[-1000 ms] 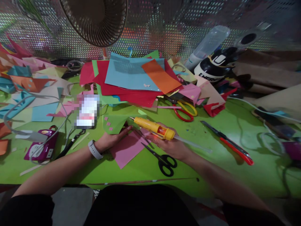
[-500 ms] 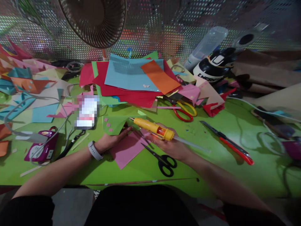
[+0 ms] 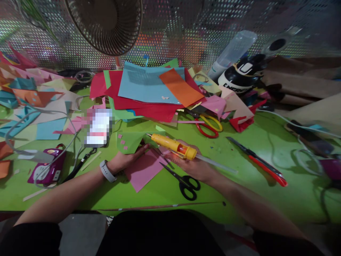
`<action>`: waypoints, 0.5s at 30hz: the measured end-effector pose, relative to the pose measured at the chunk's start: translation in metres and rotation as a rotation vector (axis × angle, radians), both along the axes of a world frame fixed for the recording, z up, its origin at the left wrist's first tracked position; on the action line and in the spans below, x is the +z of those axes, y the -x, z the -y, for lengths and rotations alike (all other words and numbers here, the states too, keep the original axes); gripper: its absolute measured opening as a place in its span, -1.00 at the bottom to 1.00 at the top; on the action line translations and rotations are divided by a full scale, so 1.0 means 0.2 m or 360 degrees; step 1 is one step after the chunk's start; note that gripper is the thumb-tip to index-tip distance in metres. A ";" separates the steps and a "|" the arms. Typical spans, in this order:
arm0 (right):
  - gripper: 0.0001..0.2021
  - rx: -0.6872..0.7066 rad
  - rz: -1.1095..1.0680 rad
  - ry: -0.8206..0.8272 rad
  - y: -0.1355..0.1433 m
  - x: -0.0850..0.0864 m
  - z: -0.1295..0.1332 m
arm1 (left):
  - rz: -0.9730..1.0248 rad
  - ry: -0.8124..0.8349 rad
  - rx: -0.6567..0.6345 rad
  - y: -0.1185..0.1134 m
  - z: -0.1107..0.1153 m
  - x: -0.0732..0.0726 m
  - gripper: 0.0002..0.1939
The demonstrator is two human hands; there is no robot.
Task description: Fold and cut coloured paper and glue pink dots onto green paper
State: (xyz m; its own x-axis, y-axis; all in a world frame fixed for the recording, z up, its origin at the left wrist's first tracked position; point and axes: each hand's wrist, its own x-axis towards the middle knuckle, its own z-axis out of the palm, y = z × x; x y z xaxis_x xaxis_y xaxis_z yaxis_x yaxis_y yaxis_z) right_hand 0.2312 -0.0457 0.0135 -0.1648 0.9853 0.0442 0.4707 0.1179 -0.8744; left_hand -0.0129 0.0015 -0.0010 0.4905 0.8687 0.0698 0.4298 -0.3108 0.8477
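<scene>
A folded green paper piece with small pink squares on it is held by my left hand, its fingers partly hidden behind the paper. My right hand is closed around a yellow glue gun; a clear glue stick juts from its back end. The nozzle points left and sits close to the green paper's right part; whether they touch I cannot tell. Under my hands lies a pink paper sheet. Black-handled scissors rest beside my right hand, and a thin dark tool shows near its fingers.
A red cutter knife lies at right. Red-and-yellow scissors and stacked coloured paper are farther back. On the left are a lit phone, a purple power socket and cables. A fan stands behind.
Almost nothing differs. The view has shifted very slightly, while both hands, the glue gun and the green paper keep their places.
</scene>
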 end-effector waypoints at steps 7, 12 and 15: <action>-0.82 0.0020 -0.0188 0.0074 0.00 0.02 -0.01 | -0.0061 -0.0031 -0.0008 0.01 0.00 -0.07 -0.64; -0.81 0.0006 -0.0241 0.0022 0.01 0.03 -0.01 | 0.0027 0.0027 0.0035 0.00 0.00 -0.10 -0.63; -0.80 0.0003 -0.0133 -0.0013 0.02 0.01 -0.01 | 0.0005 -0.0001 0.0006 0.01 0.00 -0.08 -0.64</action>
State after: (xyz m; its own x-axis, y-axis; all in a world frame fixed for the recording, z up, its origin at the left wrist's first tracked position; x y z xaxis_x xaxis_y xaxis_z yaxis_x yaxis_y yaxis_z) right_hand 0.2278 -0.0447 0.0164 -0.1621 0.9846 0.0659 0.3958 0.1261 -0.9096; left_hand -0.0149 0.0015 -0.0173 0.4872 0.8703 0.0718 0.4283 -0.3098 0.8488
